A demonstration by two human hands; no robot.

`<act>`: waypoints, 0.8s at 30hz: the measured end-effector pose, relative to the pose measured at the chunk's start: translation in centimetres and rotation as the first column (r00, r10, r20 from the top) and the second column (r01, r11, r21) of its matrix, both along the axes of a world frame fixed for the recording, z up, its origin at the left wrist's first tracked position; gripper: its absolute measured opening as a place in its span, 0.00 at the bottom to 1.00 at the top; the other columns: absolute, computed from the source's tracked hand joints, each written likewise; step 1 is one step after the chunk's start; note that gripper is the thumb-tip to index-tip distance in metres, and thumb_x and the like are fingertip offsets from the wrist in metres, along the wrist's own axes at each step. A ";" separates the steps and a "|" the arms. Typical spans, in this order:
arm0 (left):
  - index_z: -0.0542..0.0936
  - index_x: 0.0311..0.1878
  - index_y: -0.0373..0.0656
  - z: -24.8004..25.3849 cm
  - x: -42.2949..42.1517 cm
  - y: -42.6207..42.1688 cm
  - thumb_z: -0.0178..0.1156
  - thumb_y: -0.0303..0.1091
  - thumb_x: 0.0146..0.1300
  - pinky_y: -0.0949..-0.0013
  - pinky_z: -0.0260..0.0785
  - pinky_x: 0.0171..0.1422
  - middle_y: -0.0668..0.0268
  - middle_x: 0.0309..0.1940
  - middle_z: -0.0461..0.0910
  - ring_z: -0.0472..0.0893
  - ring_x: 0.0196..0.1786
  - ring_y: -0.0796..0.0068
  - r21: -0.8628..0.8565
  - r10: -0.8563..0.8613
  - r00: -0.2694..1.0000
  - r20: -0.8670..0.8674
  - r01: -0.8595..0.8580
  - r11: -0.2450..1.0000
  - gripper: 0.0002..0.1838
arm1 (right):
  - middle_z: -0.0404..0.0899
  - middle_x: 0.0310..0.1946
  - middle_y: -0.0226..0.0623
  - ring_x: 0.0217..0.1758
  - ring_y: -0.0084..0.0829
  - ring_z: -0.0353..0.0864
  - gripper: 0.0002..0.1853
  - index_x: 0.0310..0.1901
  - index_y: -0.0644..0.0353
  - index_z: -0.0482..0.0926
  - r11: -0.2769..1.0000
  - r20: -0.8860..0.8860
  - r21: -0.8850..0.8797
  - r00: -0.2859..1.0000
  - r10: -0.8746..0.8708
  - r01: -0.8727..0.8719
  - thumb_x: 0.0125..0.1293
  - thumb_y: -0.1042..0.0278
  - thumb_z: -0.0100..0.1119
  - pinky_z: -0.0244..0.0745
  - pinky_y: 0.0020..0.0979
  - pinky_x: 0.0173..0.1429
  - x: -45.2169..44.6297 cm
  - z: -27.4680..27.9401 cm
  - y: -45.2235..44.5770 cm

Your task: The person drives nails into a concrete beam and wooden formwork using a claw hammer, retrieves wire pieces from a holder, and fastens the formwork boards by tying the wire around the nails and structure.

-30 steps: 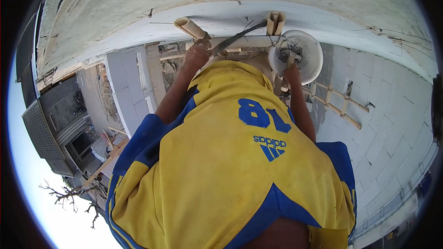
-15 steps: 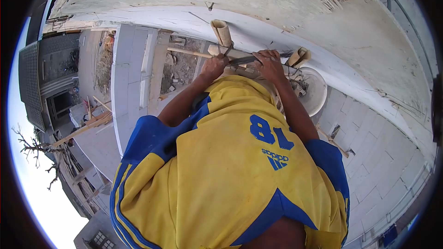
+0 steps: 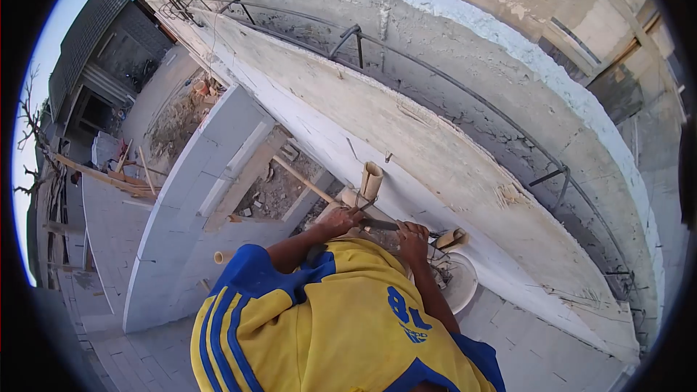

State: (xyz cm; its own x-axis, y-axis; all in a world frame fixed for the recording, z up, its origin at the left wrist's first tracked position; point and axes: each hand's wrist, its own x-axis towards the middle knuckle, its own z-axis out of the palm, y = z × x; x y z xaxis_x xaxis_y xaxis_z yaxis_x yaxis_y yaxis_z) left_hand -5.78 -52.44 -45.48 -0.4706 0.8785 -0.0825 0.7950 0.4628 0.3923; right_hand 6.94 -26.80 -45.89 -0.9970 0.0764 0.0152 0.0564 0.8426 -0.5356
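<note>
The dark, flat strip [image 3: 381, 224] looks like metal, dull along its face. Near it, the tan, hollow tubes [image 3: 371, 181] appear to be bamboo, smooth outside. The round whitish bucket [image 3: 466, 287] seems to be matt plastic, its inside smeared. The yellow-and-blue jersey [image 3: 348, 323] is soft, creased cloth with smooth blue stripes. A long, pale board [image 3: 435, 156] looks like scuffed wood, splintered in one patch. Beyond it run thin, dark metal rods [image 3: 494, 108] and rough, matt grey concrete [image 3: 581, 127]; the pale block wall [image 3: 190, 181] is smooth and matt.
</note>
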 end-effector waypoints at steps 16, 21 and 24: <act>0.72 0.48 0.40 -0.3 0.0 -0.6 0.51 0.26 0.61 0.53 0.75 0.41 0.56 0.45 0.75 0.81 0.43 0.52 0.020 -0.011 0.998 -0.055 0.012 1.000 0.11 | 0.79 0.47 0.32 0.55 0.35 0.74 0.19 0.56 0.48 0.81 0.998 -0.099 0.062 0.995 0.016 -0.010 0.62 0.61 0.62 0.59 0.41 0.66 0.4 -0.1 0.1; 0.74 0.44 0.40 0.6 0.1 -0.6 0.53 0.27 0.60 0.54 0.75 0.38 0.57 0.42 0.75 0.82 0.39 0.54 -0.065 0.021 1.000 0.019 -0.020 0.998 0.09 | 0.79 0.45 0.31 0.54 0.34 0.74 0.18 0.54 0.47 0.81 0.995 -0.162 0.099 0.986 0.029 -0.013 0.62 0.60 0.61 0.61 0.41 0.63 0.5 -0.6 0.0; 0.74 0.45 0.41 -0.5 0.2 -0.8 0.53 0.27 0.61 0.54 0.76 0.36 0.56 0.41 0.75 0.82 0.37 0.54 -0.021 0.061 0.997 -0.046 -0.062 0.998 0.09 | 0.79 0.45 0.31 0.54 0.34 0.75 0.17 0.53 0.47 0.81 0.995 -0.148 0.102 0.989 0.023 -0.008 0.62 0.59 0.61 0.61 0.41 0.63 0.4 -0.7 0.0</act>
